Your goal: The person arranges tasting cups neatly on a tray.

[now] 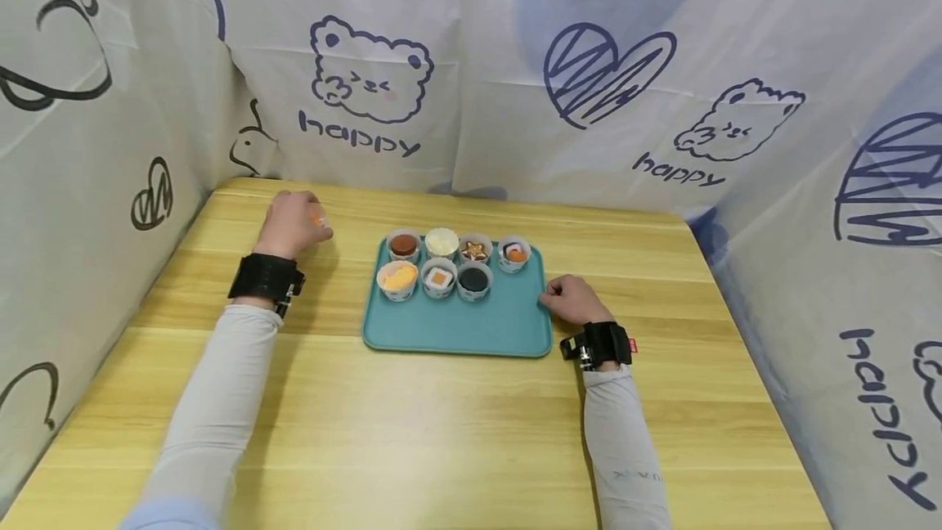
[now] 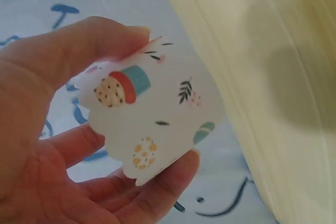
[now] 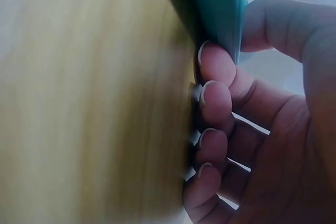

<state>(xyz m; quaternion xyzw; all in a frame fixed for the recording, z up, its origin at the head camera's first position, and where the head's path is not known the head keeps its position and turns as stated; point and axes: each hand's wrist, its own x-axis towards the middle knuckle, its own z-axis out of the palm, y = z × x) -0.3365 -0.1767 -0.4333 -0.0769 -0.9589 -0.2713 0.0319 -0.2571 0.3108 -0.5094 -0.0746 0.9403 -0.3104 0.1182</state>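
My left hand (image 1: 287,223) grips a paper baking cup (image 2: 170,103) over the table's back left, well left of the tray. Thumb and fingers squeeze the cup's wall, which is white with scalloped rim and printed cupcakes and leaves. A bit of orange shows beside the fingers in the head view; the rest of its contents is hidden. At the teal tray's (image 1: 456,330) right edge, my right hand (image 1: 576,301) pinches the rim. In the right wrist view its thumb (image 3: 273,24) lies on one face of the rim and its fingers curl at the other, close to the tabletop.
Several filled paper cups stand in two rows at the tray's back, among them a yellow one (image 1: 400,278), a dark one (image 1: 474,280) and, apart at the right, an orange-topped one (image 1: 513,253). Printed cloth (image 1: 486,105) hangs around the wooden table (image 1: 412,432).
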